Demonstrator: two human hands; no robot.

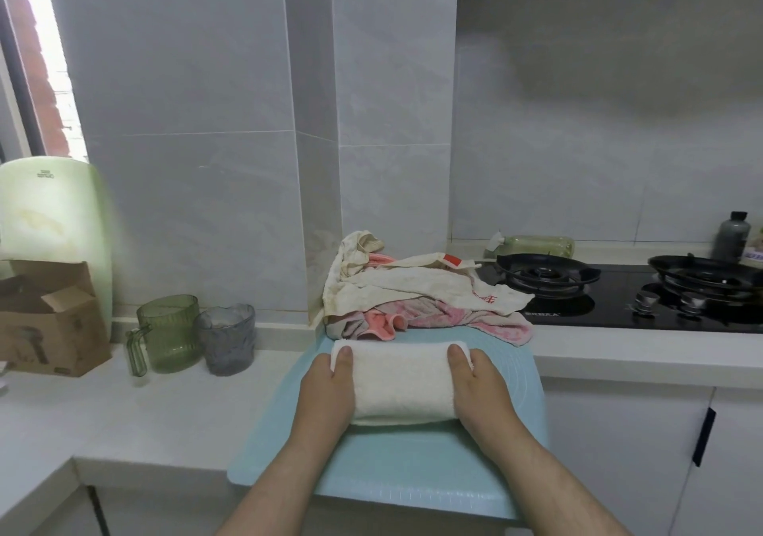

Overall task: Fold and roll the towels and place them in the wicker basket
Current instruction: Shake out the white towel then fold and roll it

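Crosswise, white towel (pixel 402 383), axis left-right

Grey-tiled kitchen corner in daylight.
Pale marbled wall tiles (pixel 198 81) wrap a projecting pillar (pixel 313 122); a bright window (pixel 45 60) stands far left. The white table (pixel 124 403) runs to a black gas hob (pixel 611 316) on the right, white cabinet doors (pixel 619 453) beneath.

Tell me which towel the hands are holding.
The white towel on the blue mat, gripped at both ends; the cream towel and pink towel lie heaped behind it, untouched.
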